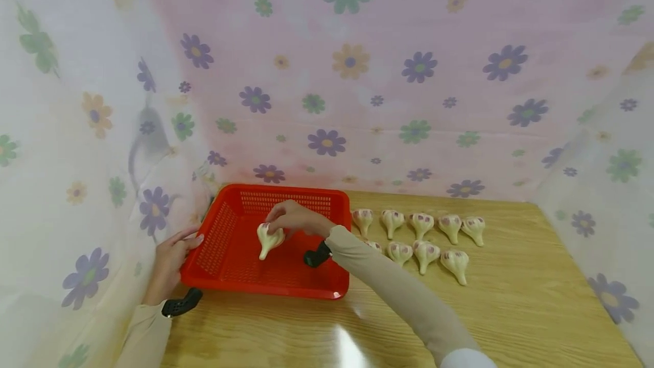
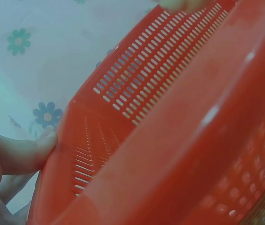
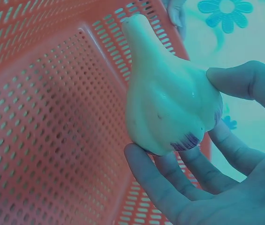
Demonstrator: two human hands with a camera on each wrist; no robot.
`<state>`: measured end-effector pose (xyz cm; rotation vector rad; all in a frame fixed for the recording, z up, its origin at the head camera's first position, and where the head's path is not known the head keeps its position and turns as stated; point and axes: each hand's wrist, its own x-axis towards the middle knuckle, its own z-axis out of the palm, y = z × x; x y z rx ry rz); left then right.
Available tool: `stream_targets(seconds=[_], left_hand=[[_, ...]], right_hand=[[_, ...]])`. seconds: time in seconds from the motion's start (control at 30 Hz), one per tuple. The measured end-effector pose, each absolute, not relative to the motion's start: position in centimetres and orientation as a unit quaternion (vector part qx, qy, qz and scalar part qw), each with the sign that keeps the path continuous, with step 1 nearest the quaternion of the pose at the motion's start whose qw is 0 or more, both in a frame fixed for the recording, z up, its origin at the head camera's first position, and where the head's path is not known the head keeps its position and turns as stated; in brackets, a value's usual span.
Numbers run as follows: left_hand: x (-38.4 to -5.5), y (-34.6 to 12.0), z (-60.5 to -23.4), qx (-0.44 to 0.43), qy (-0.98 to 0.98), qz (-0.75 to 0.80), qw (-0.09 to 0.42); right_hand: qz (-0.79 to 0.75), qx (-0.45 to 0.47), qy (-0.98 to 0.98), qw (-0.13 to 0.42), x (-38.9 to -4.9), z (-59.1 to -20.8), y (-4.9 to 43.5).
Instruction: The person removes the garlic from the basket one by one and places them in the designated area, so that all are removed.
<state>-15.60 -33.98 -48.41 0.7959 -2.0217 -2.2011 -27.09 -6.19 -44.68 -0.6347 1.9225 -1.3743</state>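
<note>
My right hand (image 1: 298, 217) holds a whitish garlic bulb (image 1: 268, 239) with purple marks over the inside of a red plastic basket (image 1: 265, 287). In the right wrist view, the thumb and fingers (image 3: 202, 171) grip the bulb's (image 3: 165, 98) rounded end, while its stem points away from the palm. At the basket's left side, my left hand (image 1: 171, 260) grips the rim. The left wrist view shows its thumb (image 2: 26, 152) on the rim, with the other fingers partly hidden behind the wall. Slotted holes run along the basket's sides.
Several more garlic bulbs (image 1: 421, 224) lie in two rows on the wooden table (image 1: 526, 294), right of the basket. One bulb (image 1: 374, 246) is partly hidden by the right sleeve. Flower-patterned cloth (image 1: 378, 129) hangs at the back and both sides.
</note>
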Motion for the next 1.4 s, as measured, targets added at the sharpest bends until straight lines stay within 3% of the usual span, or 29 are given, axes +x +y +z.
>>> stream_targets(seconds=[0.93,1.4], left_hand=[[-15.2,-33.8,-48.1,0.25,-0.653,-0.715,0.005],[-15.3,-33.9,-47.9,0.249,-0.658,-0.711,0.004]], right_hand=[[-0.502,-0.293,0.762,0.287,-26.1,-42.7,1.2],[-0.515,-0.295,0.752,0.287,-25.9,-41.6,6.2]])
